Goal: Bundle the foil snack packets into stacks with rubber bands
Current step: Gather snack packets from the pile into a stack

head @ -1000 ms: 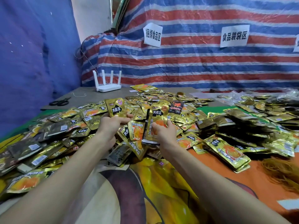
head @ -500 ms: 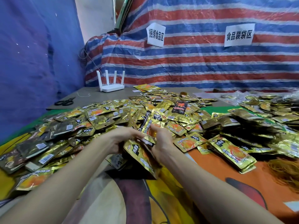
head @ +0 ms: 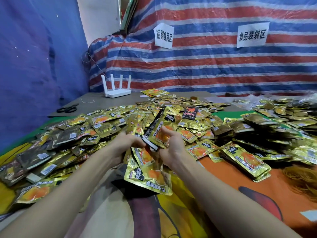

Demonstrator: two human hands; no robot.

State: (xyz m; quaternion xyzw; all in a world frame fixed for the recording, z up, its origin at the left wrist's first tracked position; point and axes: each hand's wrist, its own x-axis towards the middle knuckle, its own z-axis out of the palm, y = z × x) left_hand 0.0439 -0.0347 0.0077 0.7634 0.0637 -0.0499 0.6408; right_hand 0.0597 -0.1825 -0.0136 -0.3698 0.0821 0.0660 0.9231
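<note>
Fingers of the right hand curl around a small stack of foil snack packets, held on edge just above the table and its loose packet heap. The left hand pinches the stack's lower end. The step looks like squaring the stack; next it needs a band from the rubber bands, well apart on the right.
</note>
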